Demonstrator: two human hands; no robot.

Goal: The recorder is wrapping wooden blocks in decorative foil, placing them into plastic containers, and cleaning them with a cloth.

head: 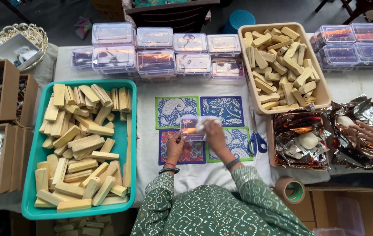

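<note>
Over the patterned mats, the left hand fingers clamp a clear plastic box while the right hand fingers press a white cloth on it

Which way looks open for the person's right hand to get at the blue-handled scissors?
Probably yes: the scissors lie uncovered on the cloth just right of the right hand, though that hand is occupied on a small clear box.

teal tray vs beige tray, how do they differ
The teal tray lies at the person's left, long side running away from them; the beige tray sits farther off at the right, beside the clear boxes. The teal tray looks larger and bare floor shows between its wooden blocks; the beige tray's blocks are heaped and shorter. Both hold pale wooden pieces.
</note>
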